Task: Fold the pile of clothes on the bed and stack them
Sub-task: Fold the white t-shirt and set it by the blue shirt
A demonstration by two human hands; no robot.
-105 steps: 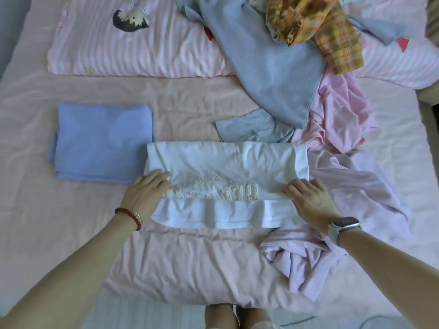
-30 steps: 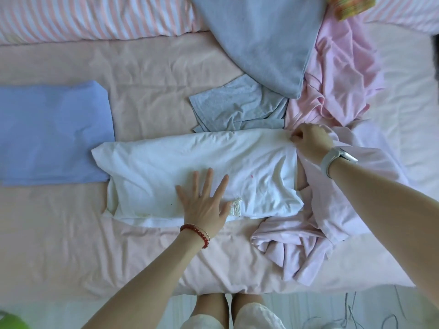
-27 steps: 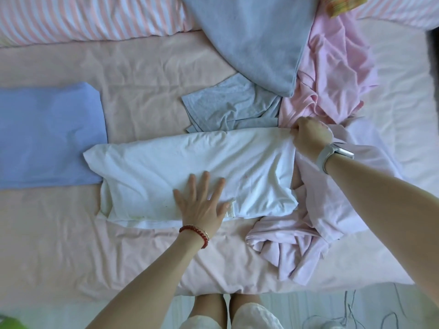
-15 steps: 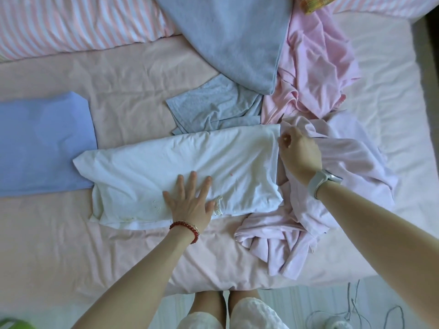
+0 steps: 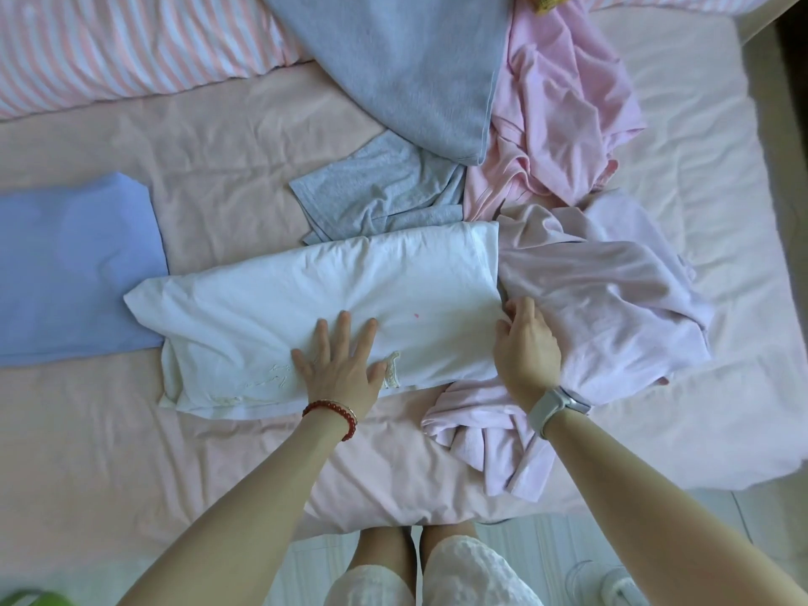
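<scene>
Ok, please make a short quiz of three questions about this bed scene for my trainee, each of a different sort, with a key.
1. True or false: the left hand lies flat on the white shirt.
2. Which garment is already folded? A. blue garment B. grey shirt C. pink shirt
3. Fill in: the right hand is at the white shirt's ____ end.

Key: 1 true. 2 A; it lies flat at the left, its corner under the white shirt's end. 3 right, beside the lilac garment.
</scene>
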